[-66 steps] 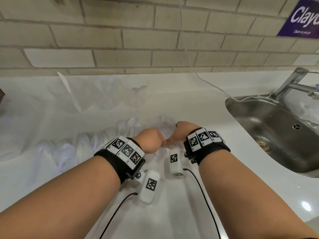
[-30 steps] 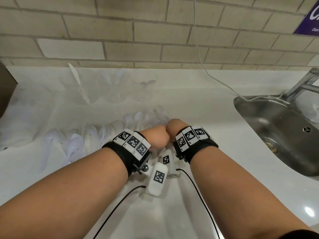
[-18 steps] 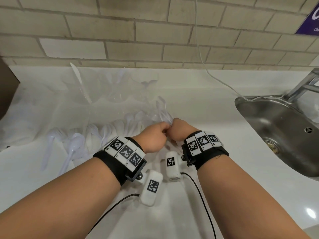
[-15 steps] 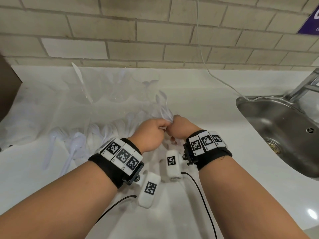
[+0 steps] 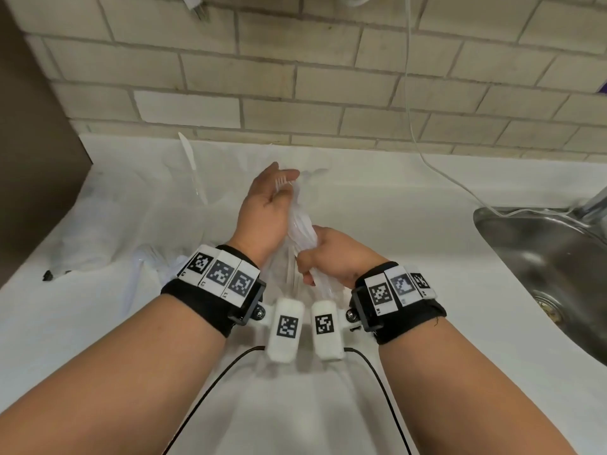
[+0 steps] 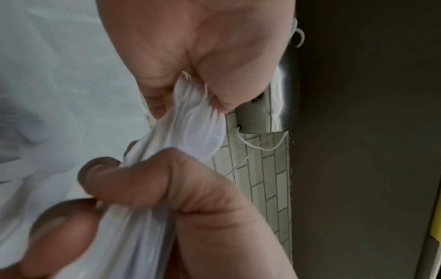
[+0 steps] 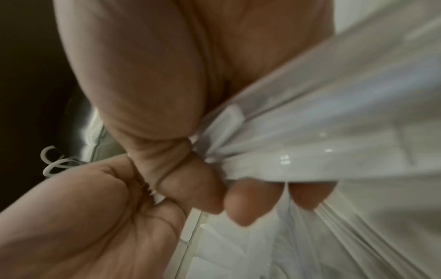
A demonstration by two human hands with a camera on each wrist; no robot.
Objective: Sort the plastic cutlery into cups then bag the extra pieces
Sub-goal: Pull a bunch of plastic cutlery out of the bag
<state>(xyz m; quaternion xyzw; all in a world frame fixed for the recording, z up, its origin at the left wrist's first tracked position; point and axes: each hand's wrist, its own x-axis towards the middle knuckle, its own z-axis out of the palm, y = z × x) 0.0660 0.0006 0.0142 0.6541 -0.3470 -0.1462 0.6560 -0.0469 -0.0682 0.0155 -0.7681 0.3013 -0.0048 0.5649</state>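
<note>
2 hands working 1 bundle of cutlery (image 5: 300,224) above the counter (image 5: 410,224): right hand (image 5: 331,254) clenched round the handles through a clear bag (image 7: 334,132), left hand (image 5: 266,211) flat-fingered against the fork tines, probably squaring the ends. Thin, crinkly film; smooth, translucent white plastic pieces, more lying loose (image 5: 147,261) at left.

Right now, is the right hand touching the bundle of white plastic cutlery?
Touching. The right wrist view shows the right hand with its fingers curled round the bundle of cutlery; the head view shows the same grip.
</note>
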